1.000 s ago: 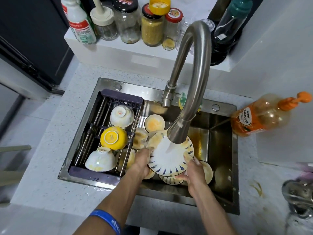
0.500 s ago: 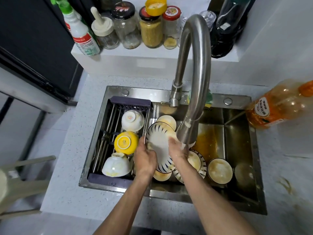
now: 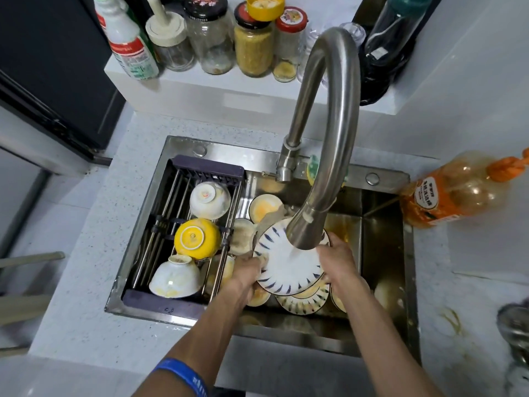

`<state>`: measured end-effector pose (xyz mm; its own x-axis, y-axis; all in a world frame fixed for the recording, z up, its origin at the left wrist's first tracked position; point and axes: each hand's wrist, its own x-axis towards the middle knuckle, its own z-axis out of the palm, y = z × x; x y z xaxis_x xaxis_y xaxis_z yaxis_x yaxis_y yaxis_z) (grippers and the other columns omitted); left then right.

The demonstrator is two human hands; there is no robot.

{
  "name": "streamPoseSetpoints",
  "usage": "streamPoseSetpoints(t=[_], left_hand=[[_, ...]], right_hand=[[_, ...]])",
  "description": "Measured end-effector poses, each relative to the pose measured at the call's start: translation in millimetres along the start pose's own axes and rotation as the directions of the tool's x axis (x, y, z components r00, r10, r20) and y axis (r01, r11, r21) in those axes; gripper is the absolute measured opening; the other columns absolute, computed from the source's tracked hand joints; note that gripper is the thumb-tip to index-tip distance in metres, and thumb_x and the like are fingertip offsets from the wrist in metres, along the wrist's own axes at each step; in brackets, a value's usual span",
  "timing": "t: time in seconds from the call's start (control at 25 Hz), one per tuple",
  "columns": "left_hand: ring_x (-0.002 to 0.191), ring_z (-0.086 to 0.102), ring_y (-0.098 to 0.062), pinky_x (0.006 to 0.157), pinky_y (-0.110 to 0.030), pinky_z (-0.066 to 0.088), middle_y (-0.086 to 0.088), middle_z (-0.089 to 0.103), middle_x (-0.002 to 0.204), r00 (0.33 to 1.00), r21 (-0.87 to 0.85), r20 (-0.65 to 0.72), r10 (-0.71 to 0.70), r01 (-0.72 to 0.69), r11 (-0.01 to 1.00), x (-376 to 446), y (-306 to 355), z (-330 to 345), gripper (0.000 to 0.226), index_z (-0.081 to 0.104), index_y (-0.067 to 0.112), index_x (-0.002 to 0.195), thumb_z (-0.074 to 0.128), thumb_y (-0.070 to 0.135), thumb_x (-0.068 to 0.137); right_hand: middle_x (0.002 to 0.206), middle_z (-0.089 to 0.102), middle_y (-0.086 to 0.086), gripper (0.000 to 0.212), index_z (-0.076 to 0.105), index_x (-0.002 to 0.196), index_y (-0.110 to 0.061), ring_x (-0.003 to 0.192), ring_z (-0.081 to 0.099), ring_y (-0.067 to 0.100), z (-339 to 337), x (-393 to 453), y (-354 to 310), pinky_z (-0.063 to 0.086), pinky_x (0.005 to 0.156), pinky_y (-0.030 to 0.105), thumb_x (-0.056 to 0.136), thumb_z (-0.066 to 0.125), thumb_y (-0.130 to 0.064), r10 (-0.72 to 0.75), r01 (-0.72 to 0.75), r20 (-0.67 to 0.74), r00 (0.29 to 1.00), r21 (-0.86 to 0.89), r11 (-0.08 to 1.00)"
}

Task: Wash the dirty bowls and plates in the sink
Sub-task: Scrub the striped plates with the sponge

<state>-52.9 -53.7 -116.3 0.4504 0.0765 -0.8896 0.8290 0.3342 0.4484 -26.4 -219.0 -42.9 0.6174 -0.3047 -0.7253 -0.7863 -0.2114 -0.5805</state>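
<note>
Under faucet spout, mid-sink: I see plate held face-up, tilted a little, between both hands. Left hand grips plate's left rim, fingers curled round edge. Right hand clamped on right rim, just beside spout. Drying rack with upturned bowls lies off plate's left edge, so left hand nearer. Dirty dishes stacked directly beneath plate. My guess: rinse, then carry left.

The faucet head hides part of the plate. Dishes beneath it are mostly covered. The orange bottle is cut off at the right edge.
</note>
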Motion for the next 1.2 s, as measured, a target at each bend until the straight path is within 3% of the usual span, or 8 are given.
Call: streamPoseSetpoints(t=[0.12, 0.2, 0.32, 0.44, 0.68, 0.88, 1.04, 1.2], left_hand=[[0.065, 0.070, -0.023, 0.050, -0.028, 0.053, -0.013, 0.073, 0.088, 0.999, -0.074, -0.009, -0.040, 0.039, 0.996, 0.9, -6.6, 21.4, 0.020, 0.063, 0.003, 0.112, 0.059, 0.004, 0.092], [0.064, 0.068, -0.025, 0.057, -0.035, 0.056, -0.012, 0.071, 0.084, 0.999, -0.141, -0.023, -0.035, 0.031, 0.990, 4.5, -4.1, 27.6, 0.020, 0.064, 0.003, 0.110, 0.060, 0.002, 0.090], [0.087, 0.071, -0.034, 0.072, -0.051, 0.058, -0.016, 0.071, 0.103, 0.999, -0.243, -0.005, -0.035, 0.033, 0.970, 1.1, 5.8, 32.7, 0.030, 0.061, 0.007, 0.121, 0.055, 0.004, 0.092], [0.099, 0.071, -0.037, 0.077, -0.052, 0.060, -0.019, 0.071, 0.112, 1.000, -0.309, 0.005, 0.019, -0.016, 0.951, -10.5, 5.1, 34.0, 0.033, 0.057, 0.010, 0.128, 0.055, 0.014, 0.095], [0.104, 0.069, -0.021, 0.097, -0.045, 0.054, -0.004, 0.071, 0.118, 0.944, 0.175, -0.054, 0.327, -0.313, 0.933, -4.2, 15.6, 0.3, 0.049, 0.054, 0.019, 0.137, 0.051, 0.020, 0.088], [0.082, 0.073, -0.020, 0.067, -0.035, 0.062, -0.005, 0.076, 0.095, 0.969, 0.095, -0.142, 0.203, -0.191, 0.977, 0.9, 8.1, -2.8, 0.025, 0.064, 0.009, 0.120, 0.056, 0.022, 0.100], [0.060, 0.064, -0.019, 0.044, -0.026, 0.050, -0.008, 0.070, 0.079, 0.993, -0.057, -0.104, 0.048, -0.054, 0.997, -2.9, -4.3, 24.4, 0.004, 0.061, 0.011, 0.095, 0.061, 0.014, 0.097], [0.061, 0.062, -0.025, 0.042, -0.028, 0.050, -0.013, 0.066, 0.077, 0.992, -0.078, -0.120, 0.043, -0.053, 0.996, -1.9, -6.1, 47.5, 0.017, 0.061, -0.002, 0.108, 0.053, 0.002, 0.093]], right_hand=[[0.139, 0.056, -0.003, 0.044, 0.049, 0.140, -0.030, 0.124, 0.054, 0.019, -0.2, -13.7, 13.7, 0.045, 0.101, 0.035, 0.100, 0.046, -0.011, -0.242, 0.234, -0.131, 0.961, -0.071, 0.970], [0.139, 0.057, -0.005, 0.043, 0.051, 0.137, -0.034, 0.126, 0.054, 0.018, -0.6, -15.5, 24.2, 0.045, 0.107, 0.041, 0.101, 0.047, -0.012, -0.265, 0.273, -0.152, 0.952, 0.034, 0.961], [0.122, 0.069, -0.002, 0.036, 0.063, 0.123, -0.031, 0.111, 0.065, 0.021, 1.3, -10.0, 37.4, 0.051, 0.099, 0.051, 0.098, 0.053, -0.007, -0.005, 0.062, -0.115, 0.993, 0.504, 0.861], [0.118, 0.071, 0.010, 0.027, 0.065, 0.120, -0.019, 0.104, 0.069, 0.029, 18.4, -3.2, 49.3, 0.054, 0.091, 0.049, 0.096, 0.059, -0.010, 0.237, -0.271, 0.167, 0.957, 0.808, 0.524], [0.109, 0.073, 0.011, 0.029, 0.067, 0.113, -0.014, 0.085, 0.073, 0.027, 45.4, 18.0, 47.1, 0.058, 0.062, 0.034, 0.085, 0.074, -0.020, 0.368, -0.386, 0.169, 0.915, 0.638, 0.666], [0.132, 0.061, 0.003, 0.037, 0.059, 0.127, -0.023, 0.116, 0.061, 0.024, 39.1, 11.0, 32.1, 0.048, 0.101, 0.042, 0.091, 0.068, -0.024, 0.223, -0.175, -0.002, 0.975, 0.615, 0.769], [0.117, 0.060, -0.012, 0.033, 0.055, 0.134, -0.024, 0.105, 0.057, 0.006, 22.8, -14.0, 22.0, 0.041, 0.095, 0.025, 0.101, 0.053, -0.020, -0.009, 0.115, -0.173, 0.985, 0.617, 0.779], [0.112, 0.065, -0.019, 0.022, 0.063, 0.114, -0.035, 0.105, 0.060, 0.000, 15.5, -21.7, 24.4, 0.046, 0.102, 0.032, 0.101, 0.052, -0.019, -0.025, 0.159, -0.217, 0.976, 0.629, 0.761]])
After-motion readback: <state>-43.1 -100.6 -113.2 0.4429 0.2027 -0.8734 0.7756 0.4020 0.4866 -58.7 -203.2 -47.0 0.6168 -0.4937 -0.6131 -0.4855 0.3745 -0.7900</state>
